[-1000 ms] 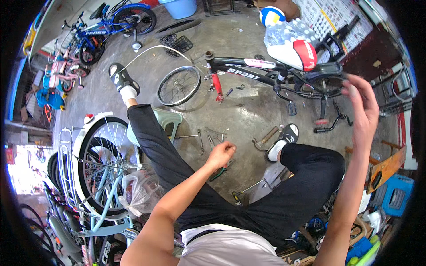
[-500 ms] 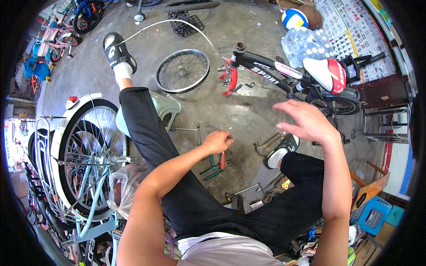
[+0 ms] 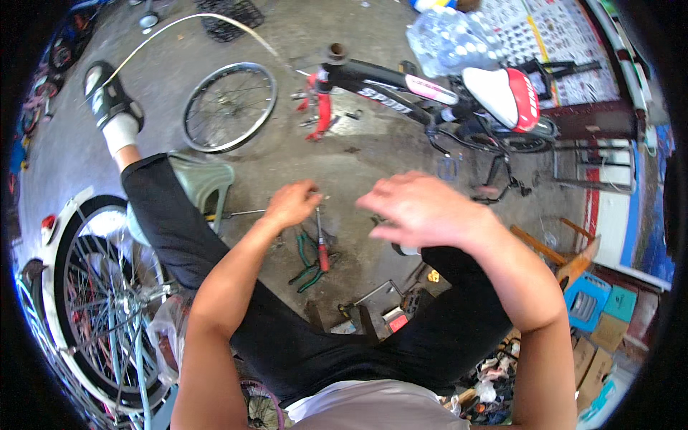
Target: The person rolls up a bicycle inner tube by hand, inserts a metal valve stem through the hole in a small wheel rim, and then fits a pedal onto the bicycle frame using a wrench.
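Note:
My left hand point(image 3: 292, 205) hovers over the floor with its fingers curled together; whether anything small is pinched in them I cannot make out. To its right, my right hand point(image 3: 423, 208) is in the air, slightly blurred, its fingers stretched out and nothing in its grasp. Just below the left hand, a screwdriver with a red handle point(image 3: 323, 258) lies on the concrete beside green-handled pliers point(image 3: 307, 276). Farther off stands a black bicycle frame point(image 3: 383, 89) with a red fork point(image 3: 322, 107) and a red and white saddle point(image 3: 502, 97).
A bare wheel point(image 3: 229, 107) lies flat at far left, near a pale green stool point(image 3: 204, 179). A white-tyred bicycle wheel point(image 3: 107, 287) stands left. Wrapped bottles point(image 3: 451, 39) sit beyond the frame. At right are a blue plastic stool point(image 3: 585, 301) and cardboard boxes point(image 3: 591, 365).
My right hand has moved left, closer to my left hand. The view has turned to the right, so the bicycle frame and wheel appear farther left. My left hand stays curled.

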{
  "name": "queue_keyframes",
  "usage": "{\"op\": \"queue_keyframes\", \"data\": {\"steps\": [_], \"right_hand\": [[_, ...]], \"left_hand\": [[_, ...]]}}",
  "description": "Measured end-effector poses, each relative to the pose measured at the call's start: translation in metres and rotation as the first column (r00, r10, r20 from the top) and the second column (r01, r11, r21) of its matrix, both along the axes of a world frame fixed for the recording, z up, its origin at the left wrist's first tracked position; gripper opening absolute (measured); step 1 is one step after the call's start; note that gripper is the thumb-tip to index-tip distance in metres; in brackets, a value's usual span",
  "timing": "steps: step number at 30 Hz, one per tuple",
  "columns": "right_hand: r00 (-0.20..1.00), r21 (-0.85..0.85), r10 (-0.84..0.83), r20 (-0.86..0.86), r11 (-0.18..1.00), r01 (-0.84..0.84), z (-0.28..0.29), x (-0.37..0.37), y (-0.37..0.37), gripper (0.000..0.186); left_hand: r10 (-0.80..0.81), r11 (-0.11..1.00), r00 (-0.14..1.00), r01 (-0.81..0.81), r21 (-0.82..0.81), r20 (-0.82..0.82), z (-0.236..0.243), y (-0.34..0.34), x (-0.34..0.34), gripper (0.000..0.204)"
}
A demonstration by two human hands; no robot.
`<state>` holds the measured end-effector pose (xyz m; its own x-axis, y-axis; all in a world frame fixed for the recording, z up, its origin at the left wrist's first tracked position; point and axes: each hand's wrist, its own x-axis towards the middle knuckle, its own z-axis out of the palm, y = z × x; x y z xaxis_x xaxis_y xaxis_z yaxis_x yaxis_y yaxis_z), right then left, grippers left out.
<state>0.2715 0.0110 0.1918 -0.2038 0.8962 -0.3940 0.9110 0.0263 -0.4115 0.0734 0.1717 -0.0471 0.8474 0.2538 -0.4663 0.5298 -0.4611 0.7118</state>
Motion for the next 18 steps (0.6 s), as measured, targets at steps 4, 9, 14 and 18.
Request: {"op": "queue_keyframes", "data": {"steps": [4, 9, 14, 18], "right_hand": [[0.990, -0.159, 0.124, -0.074, 0.978, -0.135, -0.020, -0.039, -0.007, 0.045], [0.982, -0.179, 0.135, -0.131, 0.971, -0.158, -0.029, -0.056, -0.018, 0.041], [0.991, -0.148, 0.094, -0.097, 0.983, -0.108, -0.027, -0.053, -0.014, 0.040], [0.993, -0.054, 0.067, -0.098, 0.996, -0.072, -0.033, -0.054, -0.016, 0.034]], "left_hand": [[0.039, 0.999, 0.999, -0.039, -0.014, 0.012, 0.002, 0.000, 0.001, 0.037], [-0.002, 1.000, 1.000, 0.003, -0.014, 0.022, 0.007, -0.004, 0.004, 0.038], [0.006, 1.000, 0.999, -0.005, -0.030, 0.039, 0.005, -0.004, 0.002, 0.038], [0.003, 1.000, 1.000, -0.003, -0.025, 0.023, 0.011, -0.006, 0.002, 0.038]]}}
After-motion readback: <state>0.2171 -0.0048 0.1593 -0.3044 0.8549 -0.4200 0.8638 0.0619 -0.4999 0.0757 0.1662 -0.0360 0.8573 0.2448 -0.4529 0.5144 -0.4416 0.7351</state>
